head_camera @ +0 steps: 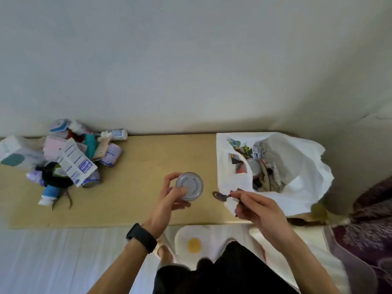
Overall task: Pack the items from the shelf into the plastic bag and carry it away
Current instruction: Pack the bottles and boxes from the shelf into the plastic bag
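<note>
Over shelf (137, 158): left grip (169, 196) holds jar (191, 184); right grip (258, 209) pinches metal piece (218, 195) beside bag (297, 166).

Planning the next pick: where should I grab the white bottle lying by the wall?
Wrap the labelled body, coming from above and the right. The bottle lies on its side with its cap toward the pile, and its other end is free.
</note>
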A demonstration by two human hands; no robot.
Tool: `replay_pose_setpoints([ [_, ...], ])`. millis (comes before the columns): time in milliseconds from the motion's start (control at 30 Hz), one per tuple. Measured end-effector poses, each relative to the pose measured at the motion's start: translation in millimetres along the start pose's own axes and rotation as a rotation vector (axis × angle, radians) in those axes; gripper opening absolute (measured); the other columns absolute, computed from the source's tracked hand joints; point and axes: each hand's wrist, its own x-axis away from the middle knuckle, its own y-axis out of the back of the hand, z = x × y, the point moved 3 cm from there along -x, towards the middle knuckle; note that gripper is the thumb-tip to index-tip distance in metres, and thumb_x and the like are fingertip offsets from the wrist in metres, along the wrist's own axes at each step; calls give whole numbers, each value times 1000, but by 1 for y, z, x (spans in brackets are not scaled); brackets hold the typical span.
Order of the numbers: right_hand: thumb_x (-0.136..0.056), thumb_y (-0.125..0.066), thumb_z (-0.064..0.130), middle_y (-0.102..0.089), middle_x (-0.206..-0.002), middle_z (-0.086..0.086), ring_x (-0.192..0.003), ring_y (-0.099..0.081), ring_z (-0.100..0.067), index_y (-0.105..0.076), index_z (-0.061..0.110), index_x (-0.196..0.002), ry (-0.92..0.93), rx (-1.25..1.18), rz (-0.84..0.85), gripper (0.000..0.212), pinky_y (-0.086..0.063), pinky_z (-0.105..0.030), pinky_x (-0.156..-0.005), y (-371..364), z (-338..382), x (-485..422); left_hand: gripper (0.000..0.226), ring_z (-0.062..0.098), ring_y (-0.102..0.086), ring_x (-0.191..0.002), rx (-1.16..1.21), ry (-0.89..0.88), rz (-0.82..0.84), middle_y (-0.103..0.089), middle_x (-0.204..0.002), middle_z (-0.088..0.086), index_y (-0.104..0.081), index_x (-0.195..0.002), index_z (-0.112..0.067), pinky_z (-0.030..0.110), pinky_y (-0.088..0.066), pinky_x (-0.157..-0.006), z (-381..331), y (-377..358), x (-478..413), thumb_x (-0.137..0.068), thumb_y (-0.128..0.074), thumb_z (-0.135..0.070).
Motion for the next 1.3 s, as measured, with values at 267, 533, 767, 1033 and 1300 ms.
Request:
replay_pose_setpoints([
  [267, -87, -53, 12, -61, -71, -17, -66, -60, -21, -72, 15, -119, 156, -92, 71, 37, -51, -25, -64, 101, 76, 53, 49, 17, -67, -80, -269, -265, 120, -64, -108, 3, -52, -117, -39, 27, -54, -70, -91, -144, -18, -71, -68, -46],
  [533, -99, -52, 10, -73, -83, -17, -72, -62, -23, -62, 19, -118, 168, -24, -185, 23, -49, -36, -74, 135, 92, 22, 77, 28, -58, -82, -1479, -75, 156, -48, -117, 6, -33, -133, -37, 38, -54, -73, -63, -203, -100, -69, -58, -73],
  [767, -102, -50, 16, -75, -86, -7, -70, -64, -15, -52, 18, -123, 118, 219, -242, 22, -52, -27, -65, 135, 93, -48, 78, 30, -56, -84, -1439, 39, 106, -43, -119, 9, -31, -139, -30, 37, -51, -70, -32, -186, -112, -76, -62, -64],
  [1033, -97, -51, 11, -76, -86, -6, -72, -70, -15, -57, 19, -118, 151, 303, -168, 23, -46, -22, -58, 104, 103, -77, 73, 31, -61, -97, -1541, 23, 33, -43, -125, 9, -34, -134, -21, 40, -51, -79, 3, -179, -107, -79, -66, -57],
  [1300, -93, -52, 4, -75, -76, -5, -72, -70, -19, -64, 21, -106, 404, 94, -315, 24, -53, -28, -67, 76, 160, -30, 95, 34, -59, -103, -1473, -94, 182, -44, -123, 8, -32, -138, -24, 43, -53, -79, 30, -174, -116, -67, -58, -82],
])
